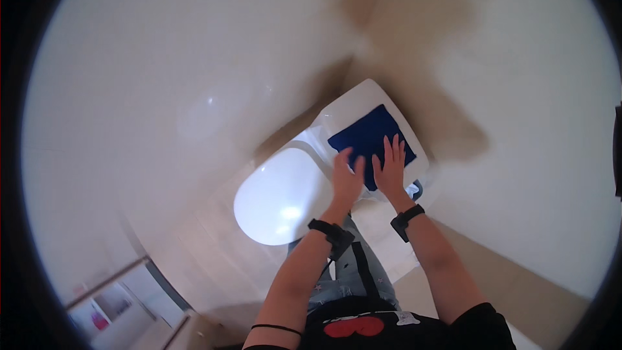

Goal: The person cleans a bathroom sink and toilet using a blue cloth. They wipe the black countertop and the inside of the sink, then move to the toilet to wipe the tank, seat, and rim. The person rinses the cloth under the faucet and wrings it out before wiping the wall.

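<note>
A dark blue cloth [369,131] lies spread flat on the white lid of a toilet tank [362,95]. My right hand [391,170] rests over the cloth's near right part, palm down with fingers spread. My left hand [348,180] is at the cloth's near left edge, thumb and fingers apart and slightly curled; whether its fingertips touch the cloth I cannot tell. Below and left of the tank, the toilet's white seat lid [279,199] is down. Both wrists wear black straps with small dark devices.
Pale walls [146,82] meet in the corner behind the tank. Beside the tank, partly behind my right wrist, stands a bin with a plastic liner [414,189]. Light floor tiles [214,233] surround the toilet. A doorway [131,301] at lower left shows white shelving.
</note>
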### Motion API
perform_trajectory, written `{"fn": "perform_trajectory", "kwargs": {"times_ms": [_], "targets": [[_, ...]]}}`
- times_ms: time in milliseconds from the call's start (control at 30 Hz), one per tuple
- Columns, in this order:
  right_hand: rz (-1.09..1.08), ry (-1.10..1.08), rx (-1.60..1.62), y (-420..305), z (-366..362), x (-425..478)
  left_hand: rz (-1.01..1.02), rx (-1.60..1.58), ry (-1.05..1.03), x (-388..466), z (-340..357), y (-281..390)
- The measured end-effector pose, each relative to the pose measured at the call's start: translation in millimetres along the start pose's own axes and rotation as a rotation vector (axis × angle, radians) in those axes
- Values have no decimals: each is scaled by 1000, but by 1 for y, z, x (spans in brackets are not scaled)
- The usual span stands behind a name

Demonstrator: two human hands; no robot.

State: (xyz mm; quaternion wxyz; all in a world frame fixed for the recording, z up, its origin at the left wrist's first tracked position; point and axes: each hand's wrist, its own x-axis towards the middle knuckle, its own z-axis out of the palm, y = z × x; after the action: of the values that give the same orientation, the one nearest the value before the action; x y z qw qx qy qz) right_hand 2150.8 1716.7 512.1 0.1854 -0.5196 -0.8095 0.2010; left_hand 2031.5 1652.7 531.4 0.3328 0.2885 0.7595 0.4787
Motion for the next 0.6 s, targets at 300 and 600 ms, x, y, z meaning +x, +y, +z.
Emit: {"fn": "perform_trajectory", "kwargs": {"times_ms": [300,600], "targets": [[-18,-25,-621,8,14,11,300,391,-104,1,38,19],[207,-151,-488,-22,18,20,226,392,-235,34,21,7]]}}
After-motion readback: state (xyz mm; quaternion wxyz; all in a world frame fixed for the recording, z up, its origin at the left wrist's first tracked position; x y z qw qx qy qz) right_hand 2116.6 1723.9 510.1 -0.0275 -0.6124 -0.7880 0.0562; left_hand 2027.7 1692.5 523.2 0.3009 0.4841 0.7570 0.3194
